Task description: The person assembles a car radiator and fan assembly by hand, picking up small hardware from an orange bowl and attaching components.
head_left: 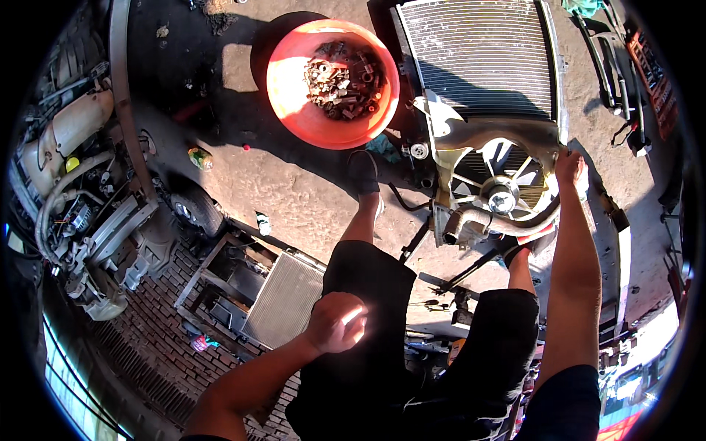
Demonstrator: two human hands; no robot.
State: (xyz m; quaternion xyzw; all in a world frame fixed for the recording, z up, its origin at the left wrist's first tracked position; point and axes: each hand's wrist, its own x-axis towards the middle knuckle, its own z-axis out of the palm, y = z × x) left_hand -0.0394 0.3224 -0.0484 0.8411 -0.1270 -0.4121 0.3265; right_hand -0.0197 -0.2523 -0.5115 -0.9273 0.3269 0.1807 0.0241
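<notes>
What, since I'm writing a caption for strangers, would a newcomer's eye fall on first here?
Most likely the bright orange-red tub near the top, just left of centre, with small metal parts heaped inside. Next, to its right, comes the large radiator, with a fan at its lower end and the person's right hand at its right edge.

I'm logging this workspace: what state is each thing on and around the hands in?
Left hand: loosely closed, nothing visibly held
Right hand: at the radiator assembly's right edge, grip unclear
Radiator assembly: partly sunlit, partly shaded
Fan: blades in view, partly sunlit
Hose: bent, across the fan's near side
Red basin: upright, uncovered, partly filled
Metal parts: loose, heaped in the basin
</notes>
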